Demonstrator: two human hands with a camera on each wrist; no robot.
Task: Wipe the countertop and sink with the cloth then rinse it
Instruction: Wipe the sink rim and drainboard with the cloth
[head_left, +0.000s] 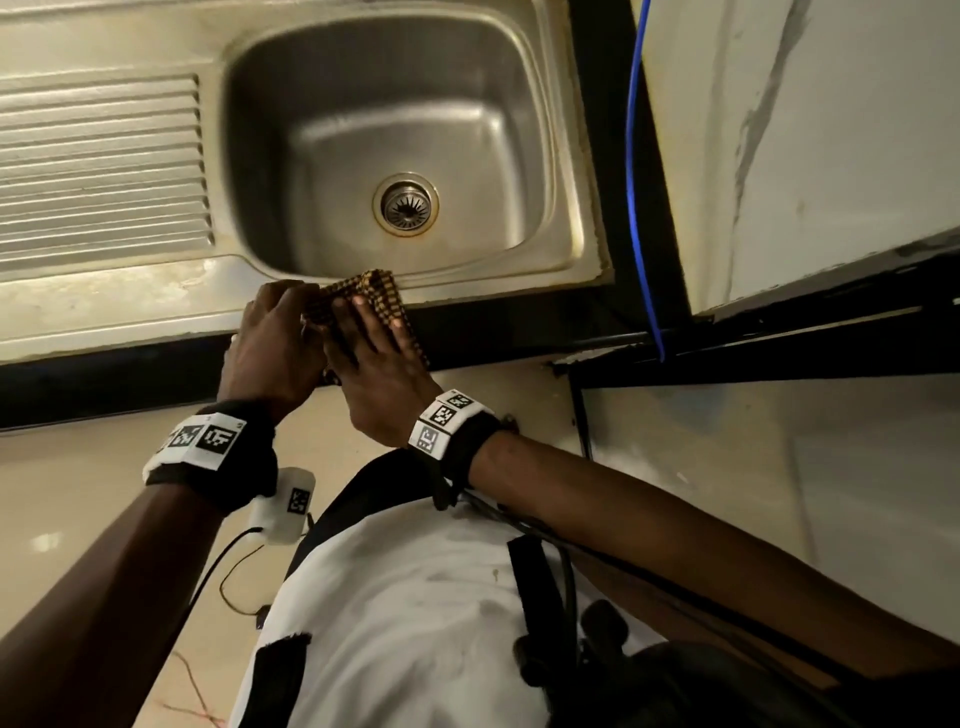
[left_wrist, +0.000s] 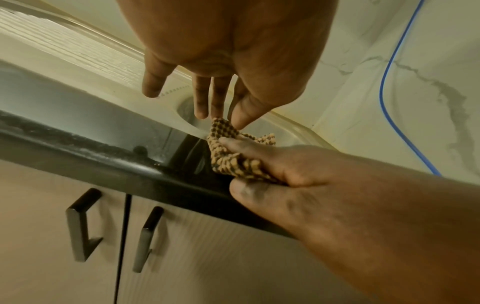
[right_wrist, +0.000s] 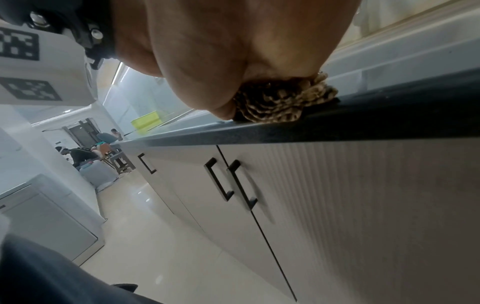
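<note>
The left hand (head_left: 275, 332) pinches the cloth (head_left: 384, 293); the right hand (head_left: 374, 374) clamps it, fingers flat, thumb under. Overhanging the sink (head_left: 493, 288) rim at six o'clock, it may drop.

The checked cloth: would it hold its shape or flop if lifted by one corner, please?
Probably floppy: the cloth bunches and creases under the right hand. Likely light: the left hand pinches a corner up with just fingertips.

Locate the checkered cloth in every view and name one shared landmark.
Head: cloth centre, on the sink's front rim.
Left wrist: cloth right of centre, between left hand and right hand.
Right wrist: cloth upper right, under the right hand.
Shared landmark: black countertop edge.
</note>
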